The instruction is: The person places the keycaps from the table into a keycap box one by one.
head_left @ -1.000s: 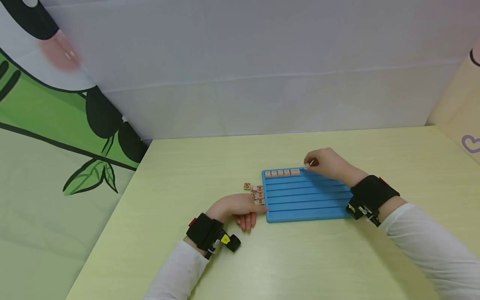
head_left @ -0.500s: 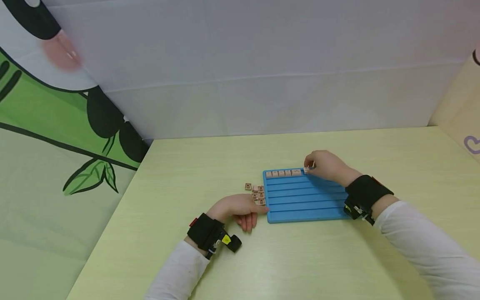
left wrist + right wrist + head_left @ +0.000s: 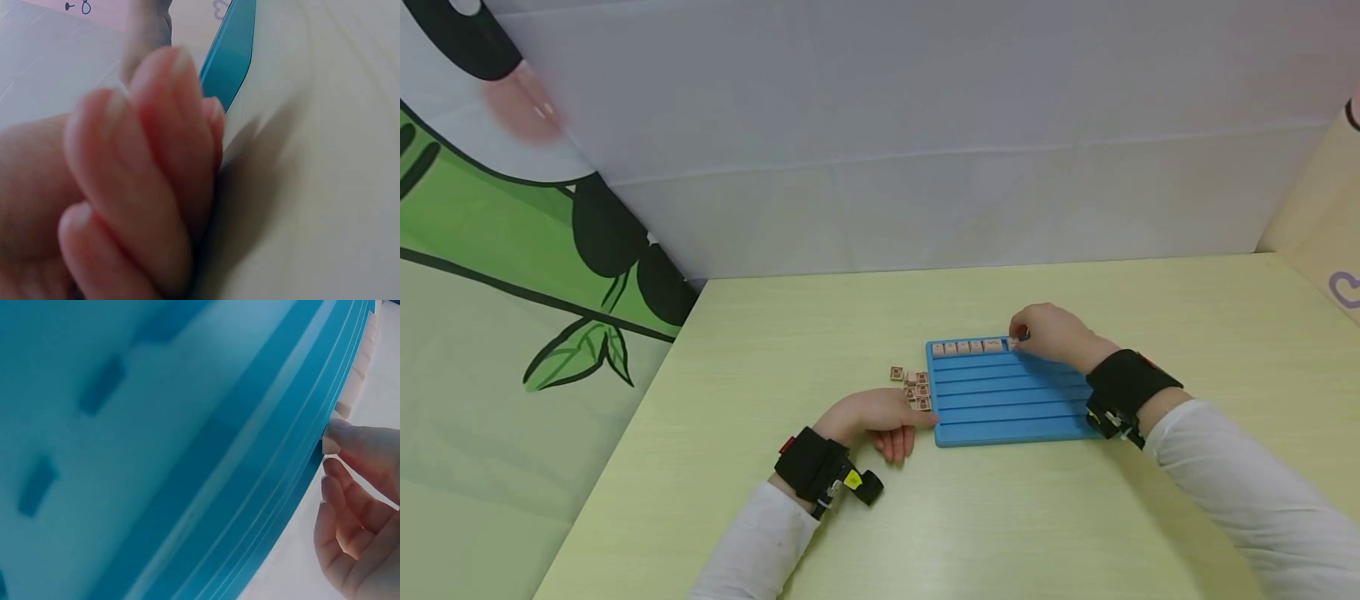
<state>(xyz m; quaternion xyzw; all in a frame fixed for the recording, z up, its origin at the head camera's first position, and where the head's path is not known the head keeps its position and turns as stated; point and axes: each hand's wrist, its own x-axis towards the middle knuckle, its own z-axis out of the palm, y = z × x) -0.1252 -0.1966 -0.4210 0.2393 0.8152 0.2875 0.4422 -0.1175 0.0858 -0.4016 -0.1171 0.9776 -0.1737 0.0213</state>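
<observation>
A blue ridged board (image 3: 1011,432) lies on the table. Along its far groove sits a row of pale tiles (image 3: 963,347), starting at the left end. My right hand (image 3: 1060,335) is over the far edge, pinching a small pale tile (image 3: 330,445) between thumb and fingertips in that same groove, just right of the row. At the near left side of the board, my left hand (image 3: 880,414) rests low on the table, one extended digit touching the board's rim and the other fingers (image 3: 128,169) loosely bent with nothing held.
A small cluster of square printed tiles (image 3: 917,390) lies on the table against the board's left edge, just beyond the left hand. One printed tile (image 3: 897,372) sits slightly apart. Behind the yellow table (image 3: 820,317) hangs a pale cloth (image 3: 925,208).
The right hand has come down slightly, setting the pinched tile from above the far rim into the groove beside the row. The left hand stays in place.
</observation>
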